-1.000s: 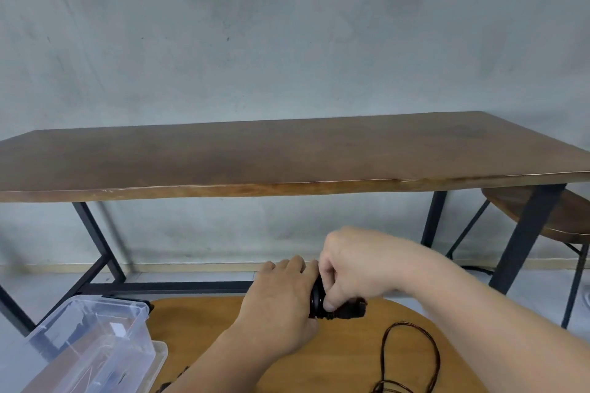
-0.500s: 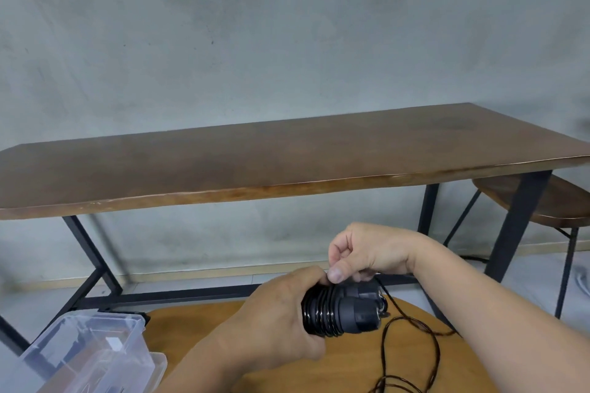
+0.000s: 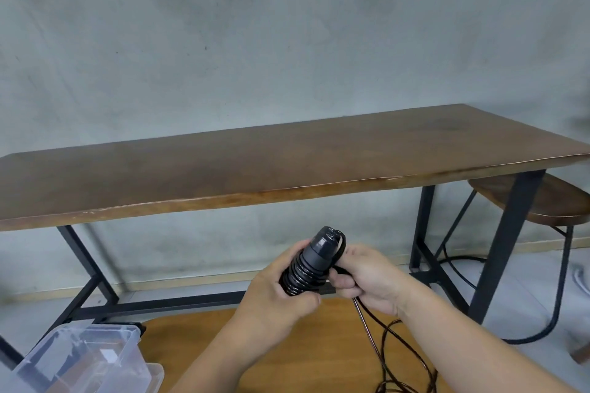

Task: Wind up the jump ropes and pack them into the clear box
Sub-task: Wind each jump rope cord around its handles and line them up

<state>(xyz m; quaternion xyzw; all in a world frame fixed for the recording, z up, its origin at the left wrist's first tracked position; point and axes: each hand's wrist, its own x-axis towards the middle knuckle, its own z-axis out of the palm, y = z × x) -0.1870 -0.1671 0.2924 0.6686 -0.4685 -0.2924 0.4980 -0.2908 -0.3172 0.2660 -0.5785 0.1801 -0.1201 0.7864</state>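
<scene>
Since half a second ago we tip the handle bundle (image 3: 314, 262) upright; left hand (image 3: 281, 293) clamps the coils, right hand (image 3: 364, 277) pinches the trailing rope (image 3: 386, 338). Cord looks light, springy, slick: grip coils firmly. Clear box (image 3: 79, 357) waits lower left

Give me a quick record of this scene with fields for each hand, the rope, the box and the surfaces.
left hand: left hand grips the black handles, coils wound round them
right hand: right hand pinches the rope beside the handles
rope: loose rope trails down onto the round wooden table
box: clear box at lower left, contents unclear
background: long dark table, stool at right
</scene>
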